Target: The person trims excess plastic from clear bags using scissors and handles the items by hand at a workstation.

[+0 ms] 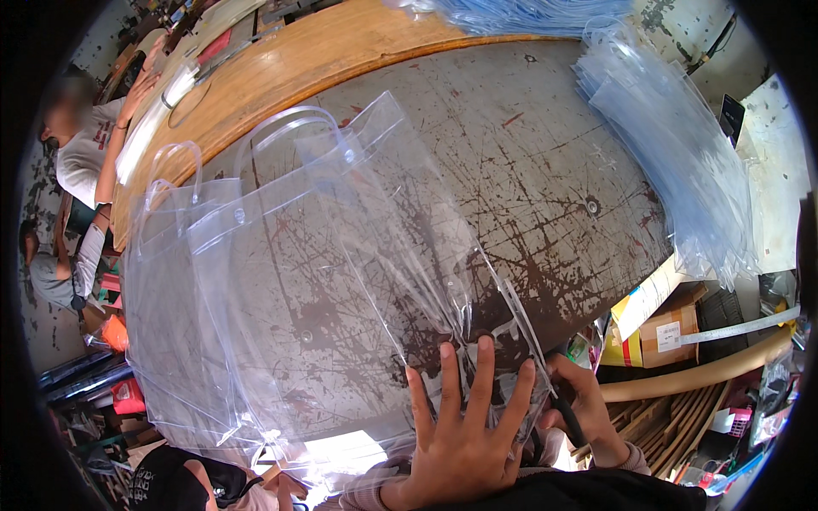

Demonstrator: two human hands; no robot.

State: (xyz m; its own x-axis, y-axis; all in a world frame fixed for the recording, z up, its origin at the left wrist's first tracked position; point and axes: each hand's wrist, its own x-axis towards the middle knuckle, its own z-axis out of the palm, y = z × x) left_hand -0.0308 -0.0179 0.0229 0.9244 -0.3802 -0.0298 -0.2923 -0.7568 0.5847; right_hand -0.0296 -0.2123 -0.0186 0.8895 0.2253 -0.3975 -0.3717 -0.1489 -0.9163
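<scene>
A clear plastic bag (362, 247) with a tube handle and snap buttons lies across the worn grey table, its gathered lower end toward me. My left hand (464, 417) presses on that end from above, fingers stretched and spread. To its right, at the bag's edge, my right hand (592, 417) is closed around what look like black-handled scissors (573, 421); their blades are hard to tell from the shiny plastic. Another clear bag (166, 289) with handles lies at the left, partly overlapped by the first one.
A thick pile of bluish clear plastic bags (673, 153) hangs over the table's right side. More plastic (528, 13) lies at the far edge, beyond a curved wooden board (341, 51). Cardboard boxes (669, 336) stand at the right. Other people (85, 136) are at the left and lower left.
</scene>
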